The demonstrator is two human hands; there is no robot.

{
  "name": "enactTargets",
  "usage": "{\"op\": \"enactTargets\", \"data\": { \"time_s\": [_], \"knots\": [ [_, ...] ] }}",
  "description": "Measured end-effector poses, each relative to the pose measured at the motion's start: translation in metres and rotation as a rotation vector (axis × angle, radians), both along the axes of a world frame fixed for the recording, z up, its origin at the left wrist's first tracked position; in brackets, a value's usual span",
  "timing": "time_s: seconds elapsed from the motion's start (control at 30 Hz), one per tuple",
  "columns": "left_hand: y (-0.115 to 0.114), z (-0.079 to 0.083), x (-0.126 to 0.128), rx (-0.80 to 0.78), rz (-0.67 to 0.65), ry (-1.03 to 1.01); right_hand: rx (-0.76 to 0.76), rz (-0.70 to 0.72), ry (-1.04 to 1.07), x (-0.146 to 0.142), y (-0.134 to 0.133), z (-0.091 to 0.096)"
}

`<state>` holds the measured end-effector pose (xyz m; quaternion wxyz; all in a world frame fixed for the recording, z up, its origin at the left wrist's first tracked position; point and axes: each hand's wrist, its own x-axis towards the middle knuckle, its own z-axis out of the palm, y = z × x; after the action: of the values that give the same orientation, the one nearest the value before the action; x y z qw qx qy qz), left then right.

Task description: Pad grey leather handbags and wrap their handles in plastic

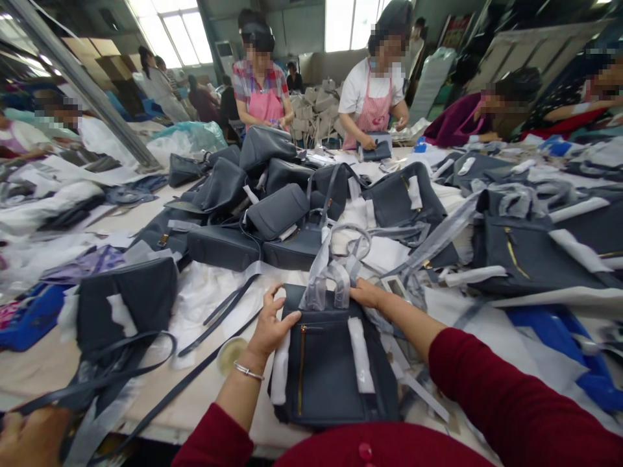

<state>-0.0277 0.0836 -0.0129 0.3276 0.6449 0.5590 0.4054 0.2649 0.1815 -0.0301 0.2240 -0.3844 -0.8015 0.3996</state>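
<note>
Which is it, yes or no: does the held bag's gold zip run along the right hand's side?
No, the gold zip runs down the front of the bag on the side of the left hand.

I count one bag between my two hands, one zip on its front. Left of that bag: one bowl, one blue tray. Straight beyond it: two pink aprons, and more piled bags than I can count.

White glare at rear windows, stretched blur toward the edges
</note>
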Motion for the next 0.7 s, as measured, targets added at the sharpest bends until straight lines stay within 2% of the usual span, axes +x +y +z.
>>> {"op": "enactTargets", "data": {
  "time_s": [0.07, 0.2, 0.27, 0.37, 0.43, 0.57, 0.63, 0.7],
  "knots": [
    [0.002, -0.001, -0.004, 0.033, -0.026, 0.093, 0.007, 0.022, 0.016, -0.001, 0.003, 0.009],
    [0.011, 0.000, -0.008, -0.011, -0.197, 0.100, -0.018, 0.114, 0.012, -0.003, 0.003, 0.022],
    [0.016, -0.001, -0.008, -0.074, -0.201, 0.098, -0.037, 0.136, -0.001, -0.001, 0.002, 0.024],
    [0.020, -0.007, -0.005, -0.234, -0.195, 0.084, -0.121, 0.069, -0.033, 0.008, 0.000, 0.019],
    [0.020, -0.013, -0.004, -0.324, -0.222, -0.035, -0.218, 0.000, -0.049, 0.018, -0.001, 0.012],
    [0.013, -0.025, -0.003, -0.454, -0.282, -0.421, -0.447, -0.069, 0.003, 0.031, -0.007, -0.002],
    [0.008, -0.029, -0.003, -0.520, -0.288, -0.529, -0.579, -0.108, 0.069, 0.029, -0.012, -0.006],
    [0.004, -0.035, -0.002, -0.573, -0.273, -0.565, -0.636, -0.176, 0.097, 0.024, -0.016, -0.007]
  ]
}}
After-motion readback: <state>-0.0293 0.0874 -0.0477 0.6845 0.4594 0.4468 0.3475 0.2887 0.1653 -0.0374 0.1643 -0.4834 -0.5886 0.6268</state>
